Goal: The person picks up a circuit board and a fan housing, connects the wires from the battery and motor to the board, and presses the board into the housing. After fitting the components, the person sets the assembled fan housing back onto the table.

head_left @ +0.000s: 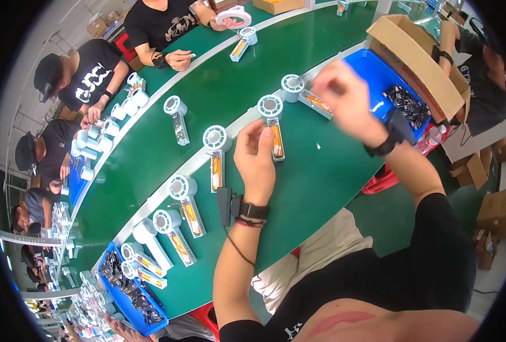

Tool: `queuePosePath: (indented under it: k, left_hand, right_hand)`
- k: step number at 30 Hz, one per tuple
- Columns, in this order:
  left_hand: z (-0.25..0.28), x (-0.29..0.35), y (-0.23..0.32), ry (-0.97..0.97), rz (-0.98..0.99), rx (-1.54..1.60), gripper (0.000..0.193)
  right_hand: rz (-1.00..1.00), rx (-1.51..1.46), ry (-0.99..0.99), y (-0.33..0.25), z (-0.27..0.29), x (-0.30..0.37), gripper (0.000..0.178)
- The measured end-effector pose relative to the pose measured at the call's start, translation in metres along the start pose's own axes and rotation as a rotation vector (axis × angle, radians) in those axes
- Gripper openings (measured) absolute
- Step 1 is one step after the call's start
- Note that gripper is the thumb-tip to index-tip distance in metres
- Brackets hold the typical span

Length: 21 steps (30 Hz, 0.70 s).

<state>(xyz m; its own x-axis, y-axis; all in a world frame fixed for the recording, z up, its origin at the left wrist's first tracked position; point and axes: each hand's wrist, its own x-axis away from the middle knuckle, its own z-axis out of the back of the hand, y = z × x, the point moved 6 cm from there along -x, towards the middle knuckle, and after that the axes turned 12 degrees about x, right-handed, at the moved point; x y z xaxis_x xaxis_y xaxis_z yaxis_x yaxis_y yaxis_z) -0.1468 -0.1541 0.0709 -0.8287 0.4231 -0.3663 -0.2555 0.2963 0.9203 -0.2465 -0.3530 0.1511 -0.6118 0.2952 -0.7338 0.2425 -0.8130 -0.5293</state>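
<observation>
My left hand [255, 157] is closed at the side of a pale blue handheld fan [270, 106], its thumb against the handle. That handle is uncovered and shows a yellow-orange battery. My right hand [347, 100] is raised and smeared by motion, over the handle end of another fan [293, 85]; whether its fingers hold anything is unclear. To the left of my left hand, a third fan [215, 138] lies with its battery showing. Farther left and nearer me are several similar fans, among them one with red wires [182, 187].
A blue tray [362, 61] of small dark parts sits at right beside a cardboard box [415, 68]. Another blue tray [128, 305] is at lower left. Single fans lie on the green belt [150, 149] beyond the pale rail. Several co-workers sit along the far side.
</observation>
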Motion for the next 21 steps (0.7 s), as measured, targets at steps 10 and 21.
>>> queuePosePath:
  k: [10, 21]
  left_hand:
    - [0.029, -0.013, -0.019, 0.353, 0.32, 0.539, 0.035]
    - [0.014, 0.002, -0.061, 0.091, 0.405, 0.442, 0.042]
  right_hand:
    - [0.244, -0.103, -0.041, -0.035, -0.078, 0.004, 0.017]
    - [0.003, -0.043, -0.513, 0.004, -0.113, 0.028, 0.011]
